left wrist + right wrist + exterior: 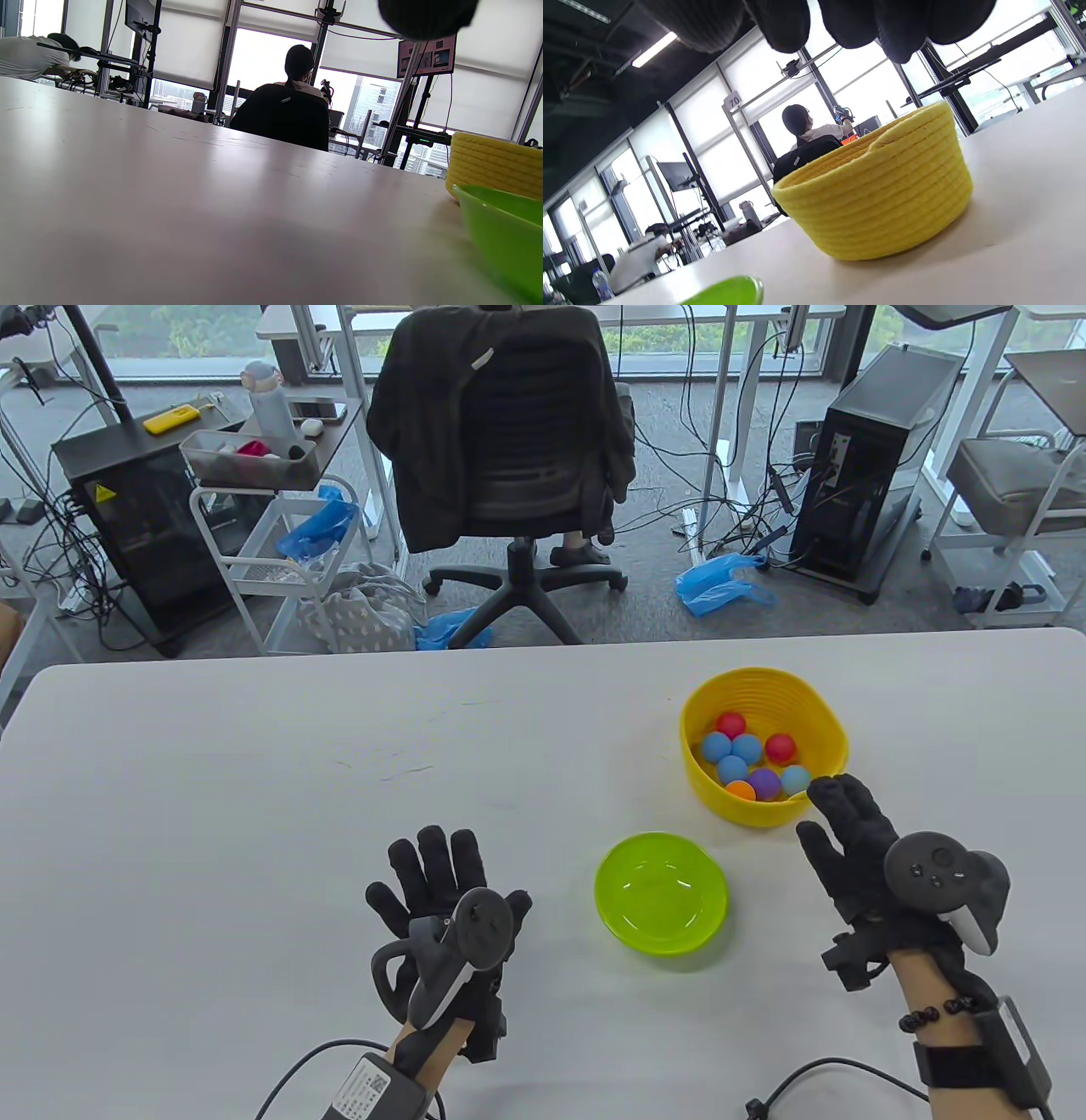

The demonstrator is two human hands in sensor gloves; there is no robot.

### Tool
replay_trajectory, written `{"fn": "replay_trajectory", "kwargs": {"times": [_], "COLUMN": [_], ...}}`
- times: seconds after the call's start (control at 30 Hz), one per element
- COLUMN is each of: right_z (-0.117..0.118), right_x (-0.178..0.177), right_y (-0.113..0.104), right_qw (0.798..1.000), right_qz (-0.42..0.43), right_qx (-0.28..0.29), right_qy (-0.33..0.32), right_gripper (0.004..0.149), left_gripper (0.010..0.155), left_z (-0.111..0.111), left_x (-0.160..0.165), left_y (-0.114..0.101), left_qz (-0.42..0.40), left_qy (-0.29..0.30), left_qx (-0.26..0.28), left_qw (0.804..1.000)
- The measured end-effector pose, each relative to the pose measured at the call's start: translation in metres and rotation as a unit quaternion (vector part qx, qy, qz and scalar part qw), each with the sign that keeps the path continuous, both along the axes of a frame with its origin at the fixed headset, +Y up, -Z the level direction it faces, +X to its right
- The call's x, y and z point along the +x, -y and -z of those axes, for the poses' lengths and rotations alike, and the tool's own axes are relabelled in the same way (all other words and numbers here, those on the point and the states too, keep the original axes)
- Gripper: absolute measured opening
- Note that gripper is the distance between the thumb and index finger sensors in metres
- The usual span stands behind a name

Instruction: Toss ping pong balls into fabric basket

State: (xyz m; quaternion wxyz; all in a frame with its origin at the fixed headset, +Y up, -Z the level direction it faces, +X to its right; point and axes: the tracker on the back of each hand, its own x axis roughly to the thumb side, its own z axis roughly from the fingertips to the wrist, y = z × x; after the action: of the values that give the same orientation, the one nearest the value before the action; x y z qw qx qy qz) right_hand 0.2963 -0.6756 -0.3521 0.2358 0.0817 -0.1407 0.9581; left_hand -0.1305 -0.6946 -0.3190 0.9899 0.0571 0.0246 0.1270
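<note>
Both grips are spread and hold nothing: the left hand rests on the white bench; the right hand is just beside the yellow woven fabric basket of coloured ping pong balls.

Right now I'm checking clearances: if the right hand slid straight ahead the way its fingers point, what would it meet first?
Most likely the yellow fabric basket: the right hand points at its near rim, fingertips almost there. Its height above the table is unclear.
</note>
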Motion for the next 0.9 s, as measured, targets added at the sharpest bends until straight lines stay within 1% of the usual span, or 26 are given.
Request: {"fn": "replay_trajectory", "kwargs": {"times": [0.03,0.13,0.2,0.37,0.5,0.67,0.77,0.9], "right_z": [-0.002,-0.005,-0.006,-0.006,-0.006,-0.006,-0.008,-0.010], "right_x": [-0.004,-0.012,-0.015,-0.018,-0.018,-0.017,-0.015,-0.013], "right_y": [0.003,0.011,0.016,0.027,0.034,0.034,0.031,0.029], "right_qw": [1.000,0.997,0.992,0.986,0.981,0.983,0.987,0.989], "right_qz": [-0.031,-0.080,-0.114,-0.143,-0.145,-0.139,-0.124,-0.115], "right_qx": [-0.004,-0.018,-0.047,-0.087,-0.125,-0.120,-0.102,-0.091], "right_qy": [-0.004,0.000,-0.003,-0.004,-0.002,-0.004,-0.005,-0.006], "right_gripper": [0.064,0.068,0.070,0.074,0.077,0.078,0.079,0.079], "left_gripper": [0.090,0.090,0.090,0.091,0.091,0.091,0.091,0.091], "left_z": [0.000,0.001,0.001,0.002,0.003,0.003,0.003,0.003], "left_x": [0.000,0.001,0.001,0.001,0.002,0.002,0.003,0.004], "left_y": [0.000,0.002,0.003,0.004,0.005,0.004,0.004,0.004], "left_qz": [0.000,0.002,0.001,-0.002,0.000,-0.001,-0.004,0.001], "left_qy": [0.002,0.002,0.003,0.006,0.011,0.014,0.014,0.015], "left_qx": [-0.001,-0.001,-0.001,-0.003,-0.001,0.012,0.016,0.015], "left_qw": [1.000,1.000,1.000,1.000,1.000,1.000,1.000,1.000]}}
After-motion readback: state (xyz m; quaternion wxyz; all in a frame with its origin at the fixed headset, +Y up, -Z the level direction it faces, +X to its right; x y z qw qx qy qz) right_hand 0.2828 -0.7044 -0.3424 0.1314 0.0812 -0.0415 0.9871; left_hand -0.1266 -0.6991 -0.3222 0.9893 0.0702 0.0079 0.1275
